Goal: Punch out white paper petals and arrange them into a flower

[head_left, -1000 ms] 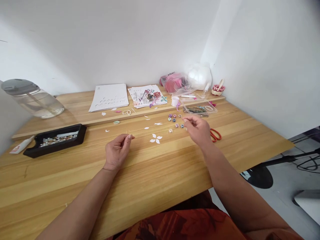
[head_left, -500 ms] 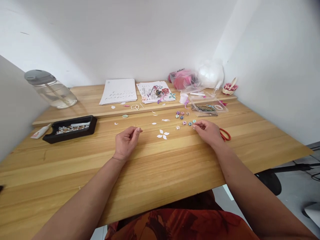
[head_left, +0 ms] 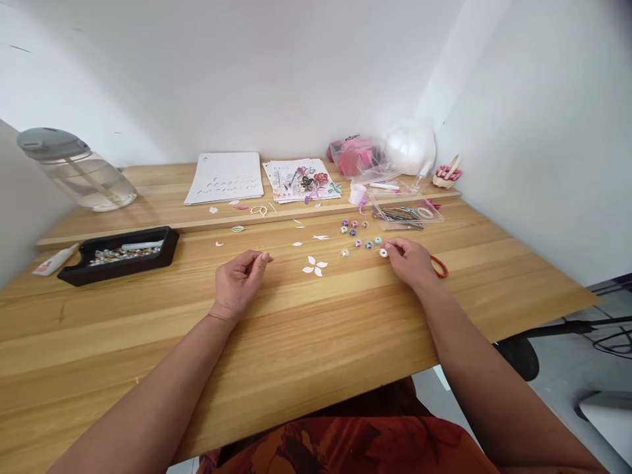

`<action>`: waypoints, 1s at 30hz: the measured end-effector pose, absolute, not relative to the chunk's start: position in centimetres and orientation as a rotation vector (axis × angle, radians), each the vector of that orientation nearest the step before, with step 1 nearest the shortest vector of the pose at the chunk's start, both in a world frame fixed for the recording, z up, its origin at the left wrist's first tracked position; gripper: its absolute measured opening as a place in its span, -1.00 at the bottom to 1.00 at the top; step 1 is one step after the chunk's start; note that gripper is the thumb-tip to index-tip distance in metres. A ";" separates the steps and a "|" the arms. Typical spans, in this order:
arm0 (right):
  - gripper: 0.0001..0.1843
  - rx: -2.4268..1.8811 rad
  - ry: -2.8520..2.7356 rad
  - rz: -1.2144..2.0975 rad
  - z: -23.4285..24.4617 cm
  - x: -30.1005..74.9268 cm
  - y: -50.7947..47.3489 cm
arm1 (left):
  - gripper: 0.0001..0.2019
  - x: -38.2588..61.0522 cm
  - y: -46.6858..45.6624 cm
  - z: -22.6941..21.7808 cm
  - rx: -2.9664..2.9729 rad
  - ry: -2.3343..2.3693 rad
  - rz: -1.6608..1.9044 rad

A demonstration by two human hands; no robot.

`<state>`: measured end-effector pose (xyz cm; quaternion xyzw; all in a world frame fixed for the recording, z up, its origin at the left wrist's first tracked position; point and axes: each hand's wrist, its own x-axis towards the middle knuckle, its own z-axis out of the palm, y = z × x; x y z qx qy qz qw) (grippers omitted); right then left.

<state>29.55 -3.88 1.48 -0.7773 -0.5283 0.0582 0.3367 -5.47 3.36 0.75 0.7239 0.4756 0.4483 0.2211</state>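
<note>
My right hand (head_left: 409, 261) pinches a small white thread bobbin (head_left: 384, 253) between thumb and forefinger, low over the table. Several other bobbins (head_left: 368, 244) in purple, green, blue and clear lie just left of those fingertips. My left hand (head_left: 240, 280) is closed, thumb against the forefinger; something thin shows at its tips, too fine to make out. Between my hands lies a flower shape (head_left: 315, 266) made of separate white paper petals. Red-handled scissors (head_left: 439, 266) lie partly hidden behind my right hand.
A black tray of beads (head_left: 118, 255) and a glue tube (head_left: 55, 259) are at the left, below a tilted water bottle (head_left: 79, 174). On the raised shelf lie paper sheets (head_left: 224, 174), plastic bags (head_left: 358, 155) and a small basket (head_left: 447, 173). A clear box (head_left: 407, 210) holds tools.
The view has shifted, so most things appear further left. My right hand has moved slightly right with the white bobbin, which shows more now. My left hand has drawn a little left.
</note>
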 end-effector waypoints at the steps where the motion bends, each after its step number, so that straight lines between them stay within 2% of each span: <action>1: -0.73 -2.022 -1.378 0.149 1.5 29.6 -3.9 | -0.67 -5.5 3.4 0.8 2.002 1.317 1.239; 12: -0.69 -2.002 -1.332 0.116 1.2 29.9 -4.0 | -0.68 -5.6 3.4 0.6 2.007 1.304 1.248; 30: -0.75 -2.070 -1.533 -0.033 1.2 29.7 -3.8 | -0.68 -5.5 3.3 0.9 1.974 1.285 1.259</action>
